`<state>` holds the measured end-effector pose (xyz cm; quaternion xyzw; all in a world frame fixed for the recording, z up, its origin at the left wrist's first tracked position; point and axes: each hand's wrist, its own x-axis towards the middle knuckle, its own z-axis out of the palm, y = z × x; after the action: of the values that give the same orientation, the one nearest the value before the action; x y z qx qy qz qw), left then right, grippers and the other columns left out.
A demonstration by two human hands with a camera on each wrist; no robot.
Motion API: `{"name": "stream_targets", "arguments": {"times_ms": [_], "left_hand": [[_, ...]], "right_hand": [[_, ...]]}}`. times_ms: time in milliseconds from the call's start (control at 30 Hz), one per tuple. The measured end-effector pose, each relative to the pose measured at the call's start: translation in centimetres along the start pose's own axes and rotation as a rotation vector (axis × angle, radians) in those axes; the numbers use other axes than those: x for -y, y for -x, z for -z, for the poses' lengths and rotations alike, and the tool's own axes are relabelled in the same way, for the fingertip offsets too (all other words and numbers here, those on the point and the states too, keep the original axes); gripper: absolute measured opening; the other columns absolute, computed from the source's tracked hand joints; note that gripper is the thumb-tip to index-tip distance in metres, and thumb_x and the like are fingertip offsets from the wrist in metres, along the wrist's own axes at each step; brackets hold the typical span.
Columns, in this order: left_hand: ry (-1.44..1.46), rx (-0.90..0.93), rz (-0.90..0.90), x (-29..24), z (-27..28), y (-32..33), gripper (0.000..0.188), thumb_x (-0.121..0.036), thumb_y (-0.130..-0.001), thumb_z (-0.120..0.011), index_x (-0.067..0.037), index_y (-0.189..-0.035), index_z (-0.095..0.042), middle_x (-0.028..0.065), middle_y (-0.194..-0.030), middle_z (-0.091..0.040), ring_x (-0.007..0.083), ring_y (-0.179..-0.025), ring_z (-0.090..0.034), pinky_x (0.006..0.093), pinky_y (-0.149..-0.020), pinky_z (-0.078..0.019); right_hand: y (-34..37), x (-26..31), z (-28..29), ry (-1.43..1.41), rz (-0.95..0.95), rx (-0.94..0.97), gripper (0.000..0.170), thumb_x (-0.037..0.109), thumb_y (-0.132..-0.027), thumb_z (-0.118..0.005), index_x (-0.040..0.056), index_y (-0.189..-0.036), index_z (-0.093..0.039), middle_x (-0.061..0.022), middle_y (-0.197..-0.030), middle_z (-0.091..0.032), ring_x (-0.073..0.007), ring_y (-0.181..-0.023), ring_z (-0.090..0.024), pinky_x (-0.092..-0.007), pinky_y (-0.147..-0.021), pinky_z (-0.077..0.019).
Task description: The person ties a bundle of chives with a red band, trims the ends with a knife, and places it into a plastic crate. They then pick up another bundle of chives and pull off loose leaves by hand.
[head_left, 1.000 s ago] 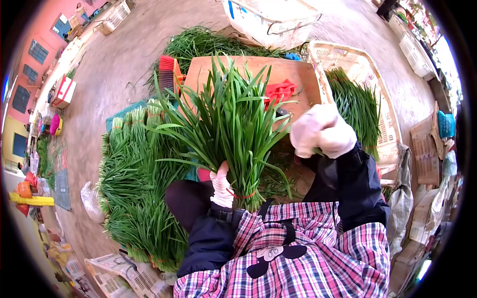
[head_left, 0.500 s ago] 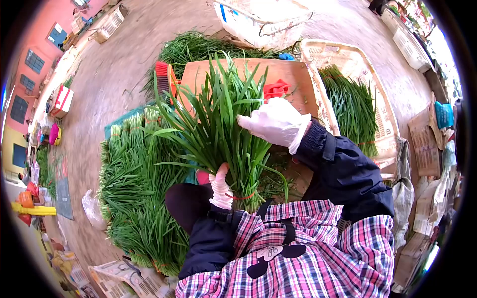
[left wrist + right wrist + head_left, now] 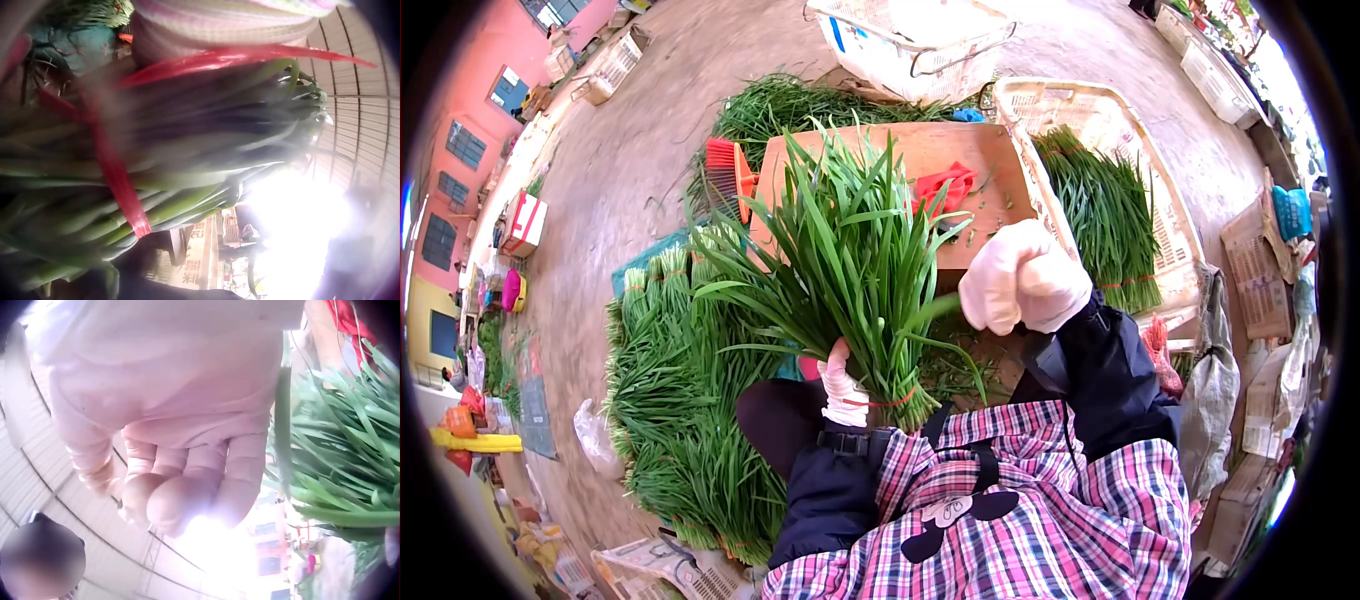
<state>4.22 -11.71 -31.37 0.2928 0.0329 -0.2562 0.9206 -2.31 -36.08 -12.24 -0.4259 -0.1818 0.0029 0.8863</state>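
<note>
A thick bunch of garlic chives (image 3: 840, 270) stands in front of the lap, leaf tips fanning up and away. Low on it, my gloved left hand (image 3: 841, 385) grips the stems. A red tie (image 3: 115, 178) crosses the stems beside that hand, one loose end trailing past the glove. To the right of the bunch, my gloved right hand (image 3: 1025, 278) is raised, its fingers loosely curled. The right wrist view shows no item in the palm, with the thumb apart from the fingers. A single leaf (image 3: 283, 428) runs close along the hand's edge.
Tied bunches (image 3: 690, 400) lie stacked on the left. A wooden board (image 3: 990, 165) ahead bears a red cloth (image 3: 945, 188); an orange brush (image 3: 730, 175) sits at its left. Right, a white crate (image 3: 1175, 210) holds more bunches. Loose greens (image 3: 785, 105) lie behind.
My right hand reached left to the leaves, then drew back right with its fingers curling. A blurred leaf now shows between it and the bunch. My left hand keeps its grip low on the stems.
</note>
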Motion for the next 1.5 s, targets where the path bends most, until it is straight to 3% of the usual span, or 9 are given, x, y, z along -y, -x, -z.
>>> {"name": "stream_targets", "arguments": {"times_ms": [33, 133, 200, 333, 567, 767, 1133, 1333, 1500], "left_hand": [[-0.018, -0.033, -0.012, 0.1, -0.2, 0.1, 0.043, -0.012, -0.085, -0.061, 0.001, -0.125, -0.055, 0.0146, -0.113, -0.065, 0.0305, -0.099, -0.066, 0.0460, -0.087, -0.0560], [-0.041, -0.076, 0.001, 0.1, -1.0, 0.1, 0.043, -0.015, -0.083, -0.065, -0.001, -0.123, -0.057, 0.0122, -0.109, -0.067, 0.0268, -0.094, -0.067, 0.0437, -0.080, -0.0585], [-0.011, -0.049, 0.074, -0.2, -0.8, 0.2, 0.043, -0.014, -0.082, -0.066, -0.001, -0.122, -0.057, 0.0121, -0.108, -0.067, 0.0267, -0.093, -0.068, 0.0433, -0.079, -0.0588], [0.007, -0.028, 0.086, 0.3, -0.5, 0.1, 0.044, -0.017, -0.082, -0.069, -0.001, -0.121, -0.058, 0.0104, -0.107, -0.068, 0.0255, -0.092, -0.068, 0.0415, -0.077, -0.0588], [0.003, 0.004, 0.125, 0.6, 1.0, 0.0, 0.043, -0.022, -0.083, -0.068, -0.003, -0.120, -0.059, 0.0100, -0.109, -0.067, 0.0262, -0.092, -0.067, 0.0437, -0.082, -0.0572], [0.055, 0.020, 0.194, 0.5, 1.4, -0.1, 0.039, -0.025, -0.086, -0.062, -0.002, -0.117, -0.061, 0.0119, -0.108, -0.068, 0.0282, -0.093, -0.067, 0.0455, -0.083, -0.0565], [0.079, 0.016, 0.269, -0.1, 0.0, 0.3, 0.037, -0.021, -0.083, -0.059, 0.001, -0.113, -0.062, 0.0137, -0.105, -0.069, 0.0289, -0.092, -0.067, 0.0455, -0.084, -0.0553], [0.048, 0.034, 0.232, 0.3, 1.8, -0.3, 0.036, -0.021, -0.083, -0.060, 0.001, -0.112, -0.063, 0.0142, -0.106, -0.068, 0.0294, -0.093, -0.067, 0.0462, -0.084, -0.0553], [0.045, 0.019, 0.244, 0.3, 3.0, -0.5, 0.038, -0.022, -0.082, -0.061, 0.001, -0.112, -0.063, 0.0149, -0.107, -0.068, 0.0305, -0.095, -0.067, 0.0478, -0.085, -0.0555]], "right_hand": [[0.0, -0.2, 0.5, 0.081, 0.087, -0.017, 0.027, 0.022, -0.088, -0.066, -0.0011, -0.074, -0.064, -0.0084, -0.072, -0.064, -0.0137, -0.051, -0.055, -0.0261, -0.050, -0.0443], [-0.9, -0.2, 1.1, 0.728, -0.112, -0.282, 0.017, 0.015, -0.090, -0.060, -0.0002, -0.094, -0.067, -0.0058, -0.069, -0.064, -0.0127, -0.059, -0.060, -0.0268, -0.054, -0.0453], [-1.7, -1.8, 2.2, 1.328, 0.016, -0.319, 0.024, 0.017, -0.085, -0.062, 0.0096, -0.108, -0.066, -0.0115, -0.076, -0.067, -0.0268, -0.069, -0.067, -0.0355, -0.063, -0.0511], [-3.2, -2.1, 1.8, 1.710, -0.225, -0.255, 0.033, 0.031, -0.083, -0.064, 0.0129, -0.111, -0.063, -0.0169, -0.073, -0.065, -0.0365, -0.073, -0.066, -0.0449, -0.066, -0.0515], [-3.3, -2.9, 2.2, 1.669, -0.262, -0.144, 0.035, 0.036, -0.084, -0.064, 0.0143, -0.111, -0.064, -0.0161, -0.071, -0.064, -0.0357, -0.069, -0.065, -0.0447, -0.064, -0.0508], [-2.3, -3.0, 1.5, 1.478, -0.053, -0.315, 0.027, 0.029, -0.082, -0.065, 0.0144, -0.105, -0.061, -0.0141, -0.068, -0.062, -0.0350, -0.067, -0.064, -0.0442, -0.061, -0.0496], [-2.8, -3.2, 1.8, 1.791, -0.065, -0.069, 0.038, 0.015, -0.079, -0.061, 0.0121, -0.116, -0.060, -0.0124, -0.074, -0.063, -0.0323, -0.069, -0.065, -0.0419, -0.059, -0.0507], [-3.4, -4.0, 2.4, 1.878, 0.064, 0.008, 0.027, 0.015, -0.076, -0.062, 0.0122, -0.103, -0.063, -0.0085, -0.070, -0.062, -0.0296, -0.067, -0.066, -0.0423, -0.055, -0.0505], [-4.4, -3.6, 1.7, 1.982, -0.065, 0.118, 0.018, 0.015, -0.072, -0.064, 0.0110, -0.090, -0.064, -0.0076, -0.066, -0.061, -0.0288, -0.069, -0.067, -0.0426, -0.056, -0.0510]]}}
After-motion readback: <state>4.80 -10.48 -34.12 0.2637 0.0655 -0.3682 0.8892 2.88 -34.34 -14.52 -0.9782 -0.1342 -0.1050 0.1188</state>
